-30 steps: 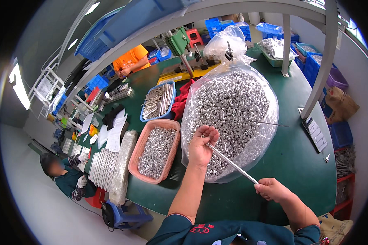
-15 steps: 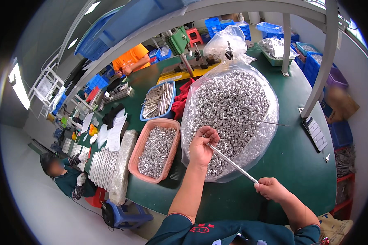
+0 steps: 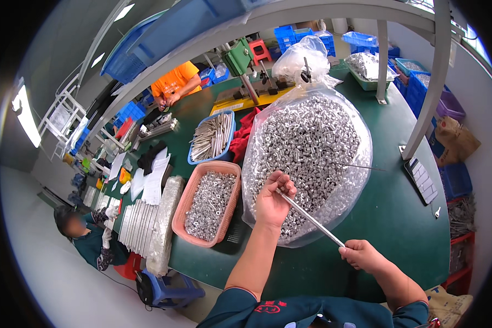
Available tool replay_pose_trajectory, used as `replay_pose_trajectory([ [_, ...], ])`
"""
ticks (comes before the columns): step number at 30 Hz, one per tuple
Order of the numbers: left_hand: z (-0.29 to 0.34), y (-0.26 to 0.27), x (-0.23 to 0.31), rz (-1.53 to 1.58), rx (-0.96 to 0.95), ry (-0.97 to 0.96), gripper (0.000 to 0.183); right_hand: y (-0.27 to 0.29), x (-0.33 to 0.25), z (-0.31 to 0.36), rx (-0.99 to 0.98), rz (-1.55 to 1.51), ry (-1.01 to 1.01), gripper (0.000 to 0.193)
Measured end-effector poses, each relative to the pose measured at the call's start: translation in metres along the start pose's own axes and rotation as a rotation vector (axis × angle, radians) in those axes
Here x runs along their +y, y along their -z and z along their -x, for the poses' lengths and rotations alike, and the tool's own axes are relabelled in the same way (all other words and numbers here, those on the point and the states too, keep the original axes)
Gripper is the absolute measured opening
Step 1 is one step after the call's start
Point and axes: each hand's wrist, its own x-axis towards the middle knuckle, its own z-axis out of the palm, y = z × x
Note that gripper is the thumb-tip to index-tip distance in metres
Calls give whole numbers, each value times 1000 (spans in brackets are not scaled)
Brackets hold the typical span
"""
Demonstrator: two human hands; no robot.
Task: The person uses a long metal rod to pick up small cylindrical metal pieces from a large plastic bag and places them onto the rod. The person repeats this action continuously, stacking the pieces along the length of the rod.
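Observation:
A big clear plastic bag (image 3: 311, 147) heaped with small silver metal sleeves lies on the green table (image 3: 399, 218). My left hand (image 3: 274, 199) rests on the near edge of the heap, fingers pinched at the tip of a thin metal rod (image 3: 311, 218). My right hand (image 3: 361, 256) grips the rod's other end, nearer my body. The rod slants from lower right up to the left hand. A second thin rod (image 3: 361, 167) lies on the bag to the right.
A pink basket (image 3: 205, 205) of the same silver parts sits left of the bag, a blue tray (image 3: 213, 136) of rods behind it. A person in orange (image 3: 175, 82) works at the far end, another person (image 3: 76, 232) sits at left. A grey post (image 3: 429, 93) stands right.
Both hands stay almost still. The left hand's fingers shift slightly at the rod tip on the heap.

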Motion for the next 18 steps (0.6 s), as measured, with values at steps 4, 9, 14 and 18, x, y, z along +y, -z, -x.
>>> replay_pose_trajectory([
  [4, 3, -3, -7, 84, 55, 64, 14, 1, 2, -1, 14, -34, -7, 27],
  [9, 0, 7, -14, 47, 41, 50, 19, 0, 0, -1, 38, -77, -5, 27],
  [14, 0, 10, -14, 37, 127, 76, 18, 2, -1, -1, 65, -10, 3, 28],
  [18, -2, 17, -11, -28, 94, 56, 21, 3, 3, -2, 151, 197, 68, 29],
])
